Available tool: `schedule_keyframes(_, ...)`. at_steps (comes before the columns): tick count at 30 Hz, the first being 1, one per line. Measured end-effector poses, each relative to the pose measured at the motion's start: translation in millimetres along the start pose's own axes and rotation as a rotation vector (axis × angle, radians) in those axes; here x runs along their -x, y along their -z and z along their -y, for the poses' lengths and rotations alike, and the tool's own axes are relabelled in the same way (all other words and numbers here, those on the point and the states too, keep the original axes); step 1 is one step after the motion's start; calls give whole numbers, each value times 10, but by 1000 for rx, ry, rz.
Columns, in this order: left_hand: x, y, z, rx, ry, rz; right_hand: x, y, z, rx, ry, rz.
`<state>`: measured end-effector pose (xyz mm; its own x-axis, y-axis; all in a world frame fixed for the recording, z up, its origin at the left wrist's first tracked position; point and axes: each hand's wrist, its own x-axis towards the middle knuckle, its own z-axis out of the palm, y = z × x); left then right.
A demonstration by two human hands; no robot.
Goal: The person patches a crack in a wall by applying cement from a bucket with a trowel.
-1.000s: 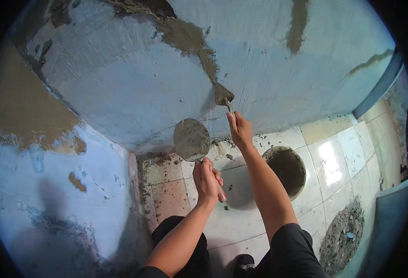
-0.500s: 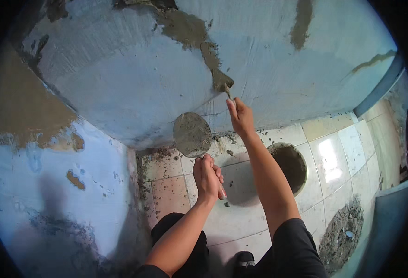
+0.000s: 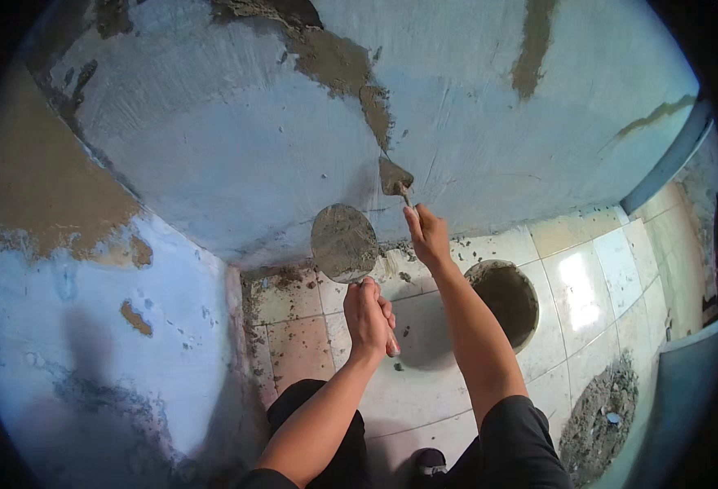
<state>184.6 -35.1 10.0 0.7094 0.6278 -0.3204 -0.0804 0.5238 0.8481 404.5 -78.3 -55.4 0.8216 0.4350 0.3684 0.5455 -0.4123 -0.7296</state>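
Note:
My right hand (image 3: 429, 236) is closed round the handle of a small pointed trowel (image 3: 394, 174), its blade smeared with grey mortar. The blade is just below a strip of wet mortar (image 3: 375, 116) on the blue wall (image 3: 245, 155); whether it touches the wall I cannot tell. My left hand (image 3: 367, 319) grips the handle of a round mortar-coated plate (image 3: 343, 243), which is held low in front of the wall's foot. The end of that handle sticks out below my fingers.
A round bucket (image 3: 533, 314) with a mortar-coated inside stands on the tiled floor (image 3: 424, 395) by my right forearm. A heap of rubble or mortar (image 3: 599, 420) lies at the lower right. Crumbs litter the wall's foot. The left wall (image 3: 179, 326) meets the far one in a corner.
The trowel in my right hand has moved down, off the lower end of the mortar strip, leaving a thin pointed end there. My left hand still holds the plate.

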Motion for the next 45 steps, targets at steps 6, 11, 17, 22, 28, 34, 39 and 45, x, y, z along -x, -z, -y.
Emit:
schedule_keyframes(6,9,-32,4,-3,30,27,-325,127,210,-42,73,-74)
schedule_keyframes(11,-8,22,-3,-21,48,-16,-31,28,63,-69,-17,-15)
schedule_keyframes(17,18,-25,7,-19,-3,40,-272,122,145,-155,17,-26)
schedule_keyframes(22,-58,-21,101,-18,32,55,163,414,-184,7,-15,134)
schedule_keyframes(28,-87,148,-43,-252,-57,219,702,1384,609,-651,-393,346)
schedule_keyframes(34,-72,45,68,-235,60,474,1194,1665,471,-620,-317,205)
schedule_keyframes(39,-17,-37,55,-236,138,529,1289,1793,374,-393,-314,228)
schedule_keyframes(45,-32,-123,-46,-101,72,509,1444,1880,131,-56,-184,245)
